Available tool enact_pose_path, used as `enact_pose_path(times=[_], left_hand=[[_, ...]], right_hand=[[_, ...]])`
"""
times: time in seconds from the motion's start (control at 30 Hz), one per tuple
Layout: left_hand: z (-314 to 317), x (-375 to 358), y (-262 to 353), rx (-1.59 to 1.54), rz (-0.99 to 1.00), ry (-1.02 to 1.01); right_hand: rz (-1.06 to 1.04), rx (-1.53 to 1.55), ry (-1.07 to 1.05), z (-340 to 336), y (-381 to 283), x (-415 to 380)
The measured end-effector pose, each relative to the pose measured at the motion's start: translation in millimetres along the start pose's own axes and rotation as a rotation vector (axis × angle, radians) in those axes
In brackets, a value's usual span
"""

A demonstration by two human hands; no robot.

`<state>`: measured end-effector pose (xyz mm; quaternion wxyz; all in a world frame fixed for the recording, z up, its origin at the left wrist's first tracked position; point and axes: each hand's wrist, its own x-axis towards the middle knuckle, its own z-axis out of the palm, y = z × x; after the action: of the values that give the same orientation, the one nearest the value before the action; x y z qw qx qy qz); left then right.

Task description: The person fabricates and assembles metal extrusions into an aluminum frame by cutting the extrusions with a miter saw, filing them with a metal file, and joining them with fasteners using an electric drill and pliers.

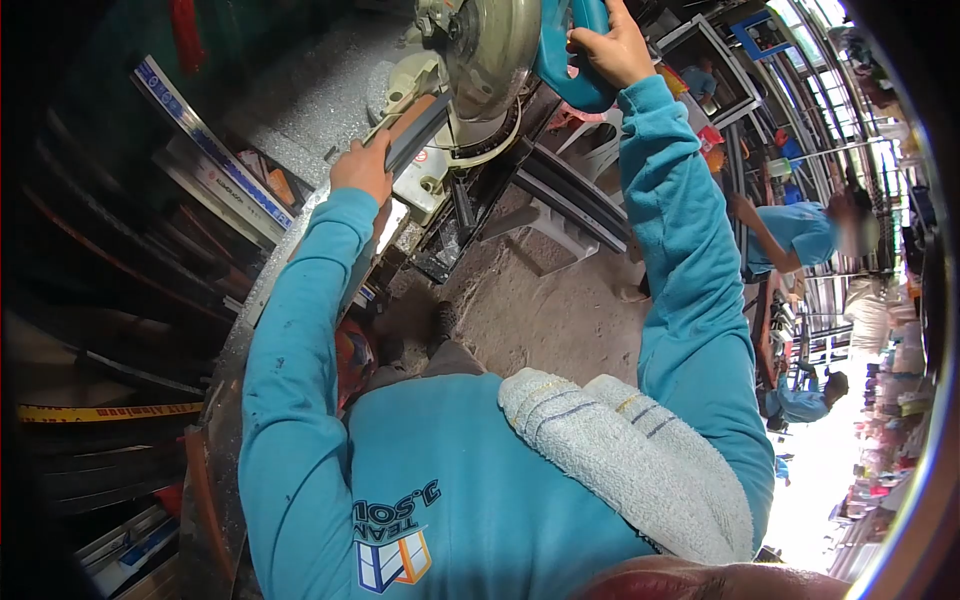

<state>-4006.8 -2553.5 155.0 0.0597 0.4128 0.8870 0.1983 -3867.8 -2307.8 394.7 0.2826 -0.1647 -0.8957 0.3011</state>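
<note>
My right hand (618,48) is closed around the teal handle (578,88) of a miter saw, at the top of the head view. Left of the handle is the saw's round, dusty blade guard (492,55). My left hand (362,172) is wrapped over the near end of a dark grey aluminum profile (418,132). That profile lies along the saw's fence, and its far end reaches close to the guard. Below it shows the pale saw base (422,192). The guard hides the blade.
Long aluminum strips (215,150) lie to the left, near a bench strewn with metal chips (320,85). A plastic chair (545,235) and dark profiles (575,205) stand beyond the saw. Another person (795,238) in a blue shirt is at the right. A towel (630,455) hangs over my shoulder.
</note>
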Motion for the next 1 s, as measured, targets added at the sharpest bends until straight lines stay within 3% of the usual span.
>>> enact_pose_path(times=[0.13,0.23,0.43,0.57,0.87,1.0], left_hand=[[2,1,-1,0.003,0.001,0.007],[3,2,-2,0.011,0.002,-0.001],[2,1,-1,0.014,0.0,-0.008],[3,0,1,0.006,-0.009,-0.009],[2,0,-1,0.024,0.016,0.018],[1,-1,0,0.024,0.014,0.017]], right_hand=[[0.104,-0.117,-0.003,1,-9,-9],[-0.016,0.027,0.013,6,5,-11],[0.035,0.062,-0.027,4,4,-12],[-0.09,-0.05,0.016,2,13,-2],[0.12,-0.002,-0.024,6,-4,-20],[-0.033,0.068,0.014,15,9,-25]])
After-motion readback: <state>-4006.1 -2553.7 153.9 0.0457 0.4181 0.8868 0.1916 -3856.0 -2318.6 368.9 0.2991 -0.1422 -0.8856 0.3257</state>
